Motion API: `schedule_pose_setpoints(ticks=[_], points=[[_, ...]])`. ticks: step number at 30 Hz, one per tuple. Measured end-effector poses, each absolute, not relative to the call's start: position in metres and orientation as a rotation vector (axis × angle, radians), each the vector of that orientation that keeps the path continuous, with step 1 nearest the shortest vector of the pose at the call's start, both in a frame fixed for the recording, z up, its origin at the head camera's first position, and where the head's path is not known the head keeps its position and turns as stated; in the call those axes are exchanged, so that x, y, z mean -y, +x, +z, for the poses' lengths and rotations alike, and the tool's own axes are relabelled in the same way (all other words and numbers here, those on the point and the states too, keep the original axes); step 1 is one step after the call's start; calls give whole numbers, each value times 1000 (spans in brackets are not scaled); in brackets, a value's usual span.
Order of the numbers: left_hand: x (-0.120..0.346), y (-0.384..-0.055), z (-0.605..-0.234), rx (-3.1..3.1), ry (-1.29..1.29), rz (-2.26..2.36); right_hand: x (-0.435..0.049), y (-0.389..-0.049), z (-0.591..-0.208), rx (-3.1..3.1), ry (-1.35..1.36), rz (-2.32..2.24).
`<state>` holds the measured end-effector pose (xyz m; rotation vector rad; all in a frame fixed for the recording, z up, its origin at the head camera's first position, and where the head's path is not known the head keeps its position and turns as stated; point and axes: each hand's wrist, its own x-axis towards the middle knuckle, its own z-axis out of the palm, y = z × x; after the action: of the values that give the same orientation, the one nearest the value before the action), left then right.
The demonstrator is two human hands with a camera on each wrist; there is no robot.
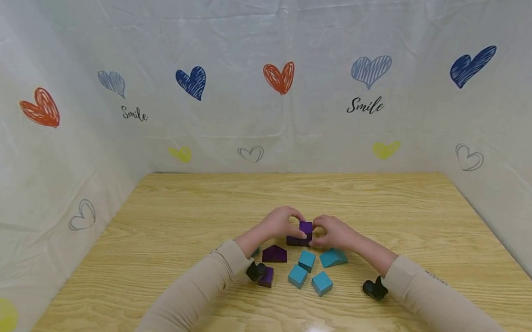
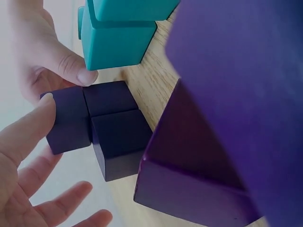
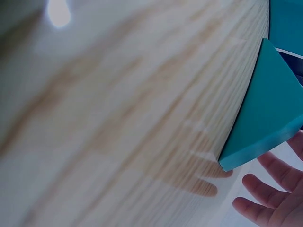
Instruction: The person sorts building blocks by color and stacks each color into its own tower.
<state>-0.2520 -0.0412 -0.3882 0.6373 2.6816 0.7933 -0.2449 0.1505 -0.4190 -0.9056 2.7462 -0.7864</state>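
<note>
Two purple cubes (image 2: 123, 142) stand side by side, with a third purple cube (image 2: 68, 118) on top of them. My left hand (image 1: 284, 223) pinches that upper cube, its thumb (image 2: 47, 109) on the front face; the other fingers spread loosely beyond it. On the stack's other side, my right hand (image 1: 333, 232) curves close, thumb (image 2: 78, 73) touching near where the cubes meet. Its index fingertip is hidden in both wrist views, so its grip is unclear. Nearer me lie a purple roof-shaped block (image 1: 274, 254) and a blue triangular block (image 1: 333, 258).
Several blue cubes (image 1: 321, 283) lie in front of the stack. A purple cube (image 1: 266, 277) sits by the left wrist's black camera (image 1: 255, 271), and another black camera (image 1: 375, 289) is at the right wrist. Behind the wooden table (image 1: 196, 202) hangs a heart-printed sheet (image 1: 231, 126).
</note>
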Motion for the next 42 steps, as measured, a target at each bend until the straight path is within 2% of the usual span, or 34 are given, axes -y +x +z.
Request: schedule_pose_setpoints(ticks=[42], points=[[58,-256,-382,-2711,531,812,-147,-240,-415,-2783,-868,-802]])
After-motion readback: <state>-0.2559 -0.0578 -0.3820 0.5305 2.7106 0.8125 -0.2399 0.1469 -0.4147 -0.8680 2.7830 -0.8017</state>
